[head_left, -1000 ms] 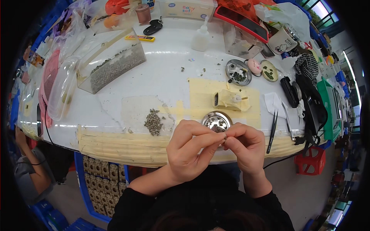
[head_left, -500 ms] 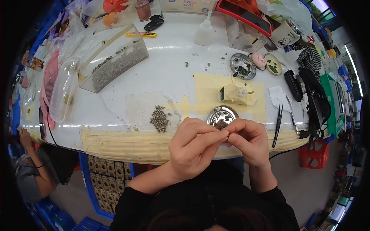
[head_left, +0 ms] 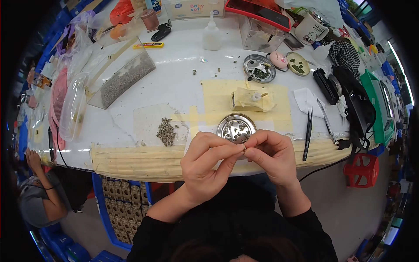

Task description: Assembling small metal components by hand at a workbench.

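Note:
My left hand [head_left: 208, 165] and my right hand [head_left: 271, 158] meet fingertip to fingertip above the table's near edge. Both are closed in a pinch on something tiny, mostly hidden by the fingers. Just beyond them stands a shallow round steel dish [head_left: 221, 124] with small dark and pale bits in it. Left of the dish lies a loose pile of grey-green grains [head_left: 166, 132]. Past the dish sits a small block wrapped in yellowish tape [head_left: 253, 100], with a pale tip sticking up from its top.
Black tweezers [head_left: 308, 135] and a slim metal tool [head_left: 326, 120] lie to the right. Farther back are a lidless-looking tin [head_left: 249, 75] with green bits, a squeeze bottle [head_left: 211, 38] and a clear bin of grey grains [head_left: 126, 81]. Another person's arm [head_left: 43, 183] shows at far left.
The whole view has shifted, so the table's things appear farther left. My hands stay together in the same pinch, and more of the steel dish shows beyond the fingers.

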{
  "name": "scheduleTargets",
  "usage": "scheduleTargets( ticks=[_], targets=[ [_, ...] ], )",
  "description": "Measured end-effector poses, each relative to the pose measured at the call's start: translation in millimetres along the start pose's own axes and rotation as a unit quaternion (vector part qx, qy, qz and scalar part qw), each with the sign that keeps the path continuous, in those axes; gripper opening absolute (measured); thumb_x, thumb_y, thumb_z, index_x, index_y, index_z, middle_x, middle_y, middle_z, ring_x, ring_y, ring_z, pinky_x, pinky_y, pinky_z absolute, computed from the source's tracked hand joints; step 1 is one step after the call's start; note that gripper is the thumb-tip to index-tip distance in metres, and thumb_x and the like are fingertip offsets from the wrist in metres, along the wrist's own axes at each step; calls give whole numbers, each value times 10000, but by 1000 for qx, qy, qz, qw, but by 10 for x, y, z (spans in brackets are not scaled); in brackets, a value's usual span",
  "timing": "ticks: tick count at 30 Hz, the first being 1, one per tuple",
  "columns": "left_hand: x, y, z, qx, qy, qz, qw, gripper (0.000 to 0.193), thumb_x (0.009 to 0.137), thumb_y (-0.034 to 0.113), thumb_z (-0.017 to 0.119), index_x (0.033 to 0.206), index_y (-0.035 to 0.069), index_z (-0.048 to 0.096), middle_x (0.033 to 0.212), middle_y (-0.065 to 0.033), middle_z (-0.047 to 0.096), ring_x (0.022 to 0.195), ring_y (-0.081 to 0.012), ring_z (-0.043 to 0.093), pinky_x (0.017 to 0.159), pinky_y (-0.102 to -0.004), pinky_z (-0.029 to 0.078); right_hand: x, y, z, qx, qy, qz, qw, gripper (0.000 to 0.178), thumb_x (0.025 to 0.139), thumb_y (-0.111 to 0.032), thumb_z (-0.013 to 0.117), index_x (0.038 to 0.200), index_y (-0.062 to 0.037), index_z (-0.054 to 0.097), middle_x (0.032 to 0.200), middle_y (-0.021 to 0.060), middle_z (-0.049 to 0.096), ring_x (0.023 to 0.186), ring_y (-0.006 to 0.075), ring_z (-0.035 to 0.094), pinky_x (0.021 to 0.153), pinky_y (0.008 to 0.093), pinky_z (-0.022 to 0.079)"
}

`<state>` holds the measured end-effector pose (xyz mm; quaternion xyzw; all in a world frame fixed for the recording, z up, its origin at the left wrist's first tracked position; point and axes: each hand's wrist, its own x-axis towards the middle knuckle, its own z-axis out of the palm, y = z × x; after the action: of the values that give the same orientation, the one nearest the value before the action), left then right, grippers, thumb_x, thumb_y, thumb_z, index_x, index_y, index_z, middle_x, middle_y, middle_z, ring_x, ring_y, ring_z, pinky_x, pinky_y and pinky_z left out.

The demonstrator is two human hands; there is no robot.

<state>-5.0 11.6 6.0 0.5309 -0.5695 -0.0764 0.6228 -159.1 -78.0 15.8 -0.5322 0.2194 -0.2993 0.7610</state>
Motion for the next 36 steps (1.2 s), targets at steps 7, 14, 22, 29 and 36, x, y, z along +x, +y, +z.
scheduleTargets(
  ticks=[7,14,22,29,36],
  targets=[
    [-23,-31,-21,26,-12,-42,999,243,725,-77,772,936,38,741,840,-58,663,761,-194,589,660,-289,452,-34,-3,-131,-240,88,-182,949,122,860,3,705,974,33,675,900,86,679,793,128,629,743,250,496],
    [-3,-20,-26,2,-27,-19,999,244,735,-61,777,952,47,748,862,-54,663,784,-184,591,672,-277,450,-63,-22,0,-188,39,-105,976,122,870,-16,698,986,20,696,899,79,673,778,125,622,723,251,493],
    [-48,-38,-14,9,-25,-29,999,258,735,-63,774,962,57,750,869,-50,657,798,-185,591,678,-278,450,-36,88,-7,-141,25,-84,986,120,860,-15,717,975,18,703,888,80,681,768,107,624,693,230,490],
    [-93,-3,-36,13,-33,-28,999,268,723,-53,783,963,61,751,867,-44,656,783,-186,592,668,-281,445,-55,60,-2,-241,7,-142,960,113,853,-19,719,965,0,726,825,82,685,716,142,624,635,258,490],
    [-125,70,-79,39,-53,-4,998,274,709,-48,787,961,55,749,846,-38,652,752,-181,590,654,-279,436,-114,47,44,-358,-1,-234,904,156,826,-12,723,981,-21,741,804,89,680,696,201,625,605,291,488]
  ],
)
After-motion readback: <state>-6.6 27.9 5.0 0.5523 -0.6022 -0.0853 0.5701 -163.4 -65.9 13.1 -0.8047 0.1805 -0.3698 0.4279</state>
